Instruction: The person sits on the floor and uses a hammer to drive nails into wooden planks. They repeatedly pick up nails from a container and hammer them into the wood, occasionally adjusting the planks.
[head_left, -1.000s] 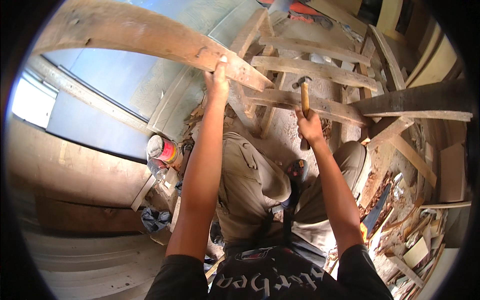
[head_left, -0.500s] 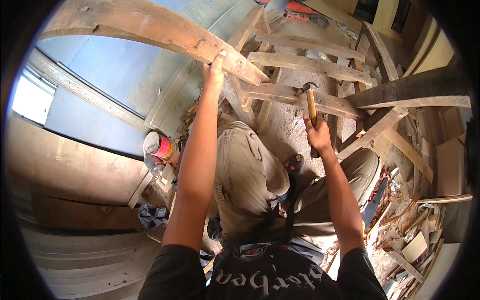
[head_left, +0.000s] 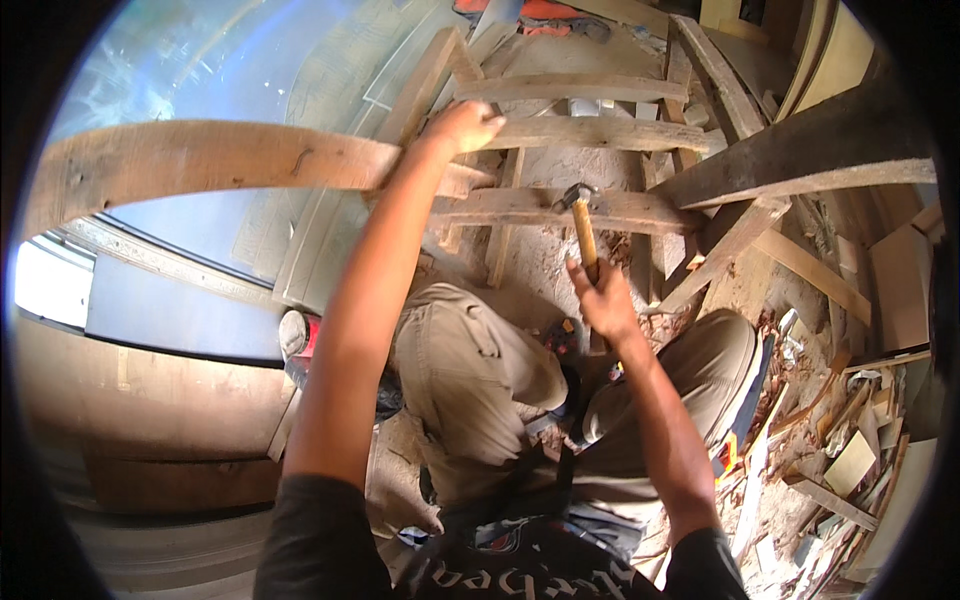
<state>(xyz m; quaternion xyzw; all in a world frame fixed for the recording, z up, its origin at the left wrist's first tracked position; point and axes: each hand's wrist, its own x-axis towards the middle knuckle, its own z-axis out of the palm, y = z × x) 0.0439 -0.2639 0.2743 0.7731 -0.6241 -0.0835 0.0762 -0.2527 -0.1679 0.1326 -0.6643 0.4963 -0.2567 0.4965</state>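
Head view: our right hand (head_left: 606,300) wraps round hammer (head_left: 586,236), top in front of low bar (head_left: 645,212). Our left hand (head_left: 464,127), fingers curled, near middle bar (head_left: 605,133); we cannot tell if gripping. Board (head_left: 225,157) runs under left arm (head_left: 358,300).

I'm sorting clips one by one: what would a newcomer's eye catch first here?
The hammer in the right hand, right of the picture's centre, likely comes first. Next would be the broad plank running in from the left edge, and the left hand by the wooden frame, upper centre.
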